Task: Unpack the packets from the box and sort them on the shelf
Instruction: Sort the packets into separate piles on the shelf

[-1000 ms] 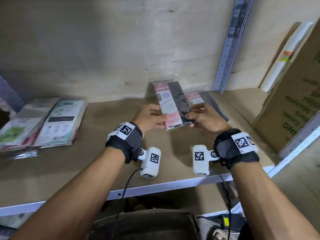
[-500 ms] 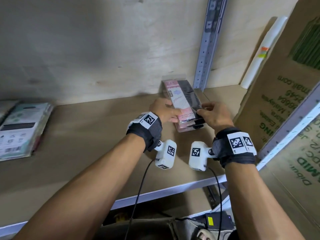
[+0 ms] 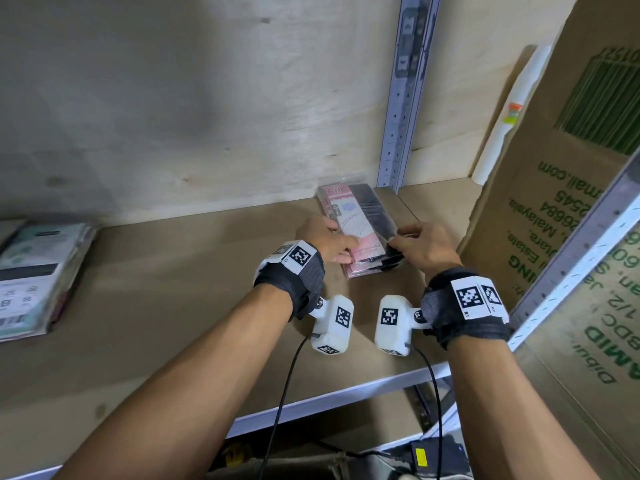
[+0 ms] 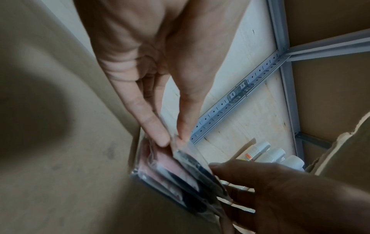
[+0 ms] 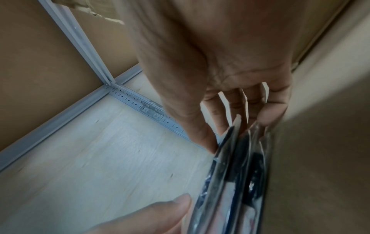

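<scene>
A small stack of pink-and-black packets [image 3: 356, 223] lies on the wooden shelf [image 3: 173, 306], close to the grey metal upright [image 3: 403, 98]. My left hand [image 3: 337, 247] pinches the near left edge of the top packet [image 4: 180, 172] between thumb and fingers. At the near right corner my right hand [image 3: 401, 242] holds the stack, thumb above and fingers down its side. In the right wrist view the clear packet edges [image 5: 236, 174] are seen end-on between my right thumb and fingers. The packets' near end is hidden behind my hands in the head view.
A pile of teal and white packets [image 3: 31, 278] lies at the shelf's left end. A large cardboard box [image 3: 554, 209] with green print stands just right of my right hand, a white roll [image 3: 509, 116] behind it. The shelf's metal front edge [image 3: 329, 400] runs below my wrists.
Both hands carried the pink packet to the right and laid it on the packet lying by the upright. They still hold it there, and the view has swung right.
</scene>
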{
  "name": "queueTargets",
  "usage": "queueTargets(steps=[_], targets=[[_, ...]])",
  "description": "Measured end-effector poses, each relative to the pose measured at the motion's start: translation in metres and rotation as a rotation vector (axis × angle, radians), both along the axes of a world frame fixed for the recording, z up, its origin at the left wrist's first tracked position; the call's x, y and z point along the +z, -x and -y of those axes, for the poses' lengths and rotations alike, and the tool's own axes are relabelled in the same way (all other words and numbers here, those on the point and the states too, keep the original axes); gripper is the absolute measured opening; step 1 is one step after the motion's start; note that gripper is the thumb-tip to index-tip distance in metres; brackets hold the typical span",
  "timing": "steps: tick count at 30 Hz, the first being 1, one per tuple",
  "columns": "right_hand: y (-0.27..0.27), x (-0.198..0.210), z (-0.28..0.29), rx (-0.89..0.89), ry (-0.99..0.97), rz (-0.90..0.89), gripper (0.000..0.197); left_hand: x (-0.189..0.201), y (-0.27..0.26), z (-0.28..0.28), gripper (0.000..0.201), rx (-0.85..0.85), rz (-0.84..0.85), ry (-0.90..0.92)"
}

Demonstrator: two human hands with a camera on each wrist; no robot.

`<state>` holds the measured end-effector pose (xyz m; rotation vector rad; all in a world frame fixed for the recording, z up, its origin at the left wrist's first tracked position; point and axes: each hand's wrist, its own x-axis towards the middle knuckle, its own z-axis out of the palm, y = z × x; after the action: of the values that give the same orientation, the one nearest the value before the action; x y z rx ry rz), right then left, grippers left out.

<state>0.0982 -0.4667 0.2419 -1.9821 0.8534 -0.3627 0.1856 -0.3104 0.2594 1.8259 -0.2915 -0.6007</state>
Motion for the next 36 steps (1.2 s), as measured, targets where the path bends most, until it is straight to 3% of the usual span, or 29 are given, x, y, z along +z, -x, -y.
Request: queueTargets(steps=[3, 7, 11, 15, 19, 24, 30, 36], targets=[[0.001, 0.004, -0.003, -0.002, -0.012, -0.006, 0.033, 0.003, 0.001, -0.003, 0.056, 0.001, -0.010, 0.004], [0.004, 0.016, -0.011, -0.119, 0.110, 0.002, 0.038, 0.011, -0.003, -0.018, 0.036, 0.036, 0.022, 0.029], [0.004, 0.038, -0.024, -0.145, 0.204, 0.120, 0.015, 0.022, -0.009, -0.060, 0.038, 0.120, 0.104, 0.034], [0.001, 0.050, -0.059, 0.099, 0.079, 0.233, 0.006, 0.031, -0.011, -0.122, 0.029, 0.225, 0.116, 0.101], [-0.012, 0.044, -0.114, 0.286, 0.002, 0.209, 0.010, 0.029, -0.010, -0.193, 0.008, 0.370, 0.133, 0.182], [-0.030, 0.037, -0.186, 0.457, -0.053, 0.184, 0.007, 0.019, -0.010, -0.280, 0.009, 0.469, 0.146, 0.173], [-0.055, 0.038, -0.274, 0.666, -0.237, 0.132, 0.006, 0.037, -0.028, -0.374, 0.011, 0.594, 0.185, 0.202], [-0.105, 0.040, -0.359, 0.724, -0.287, 0.013, 0.004, 0.048, -0.036, -0.436, 0.028, 0.716, 0.153, 0.252]])
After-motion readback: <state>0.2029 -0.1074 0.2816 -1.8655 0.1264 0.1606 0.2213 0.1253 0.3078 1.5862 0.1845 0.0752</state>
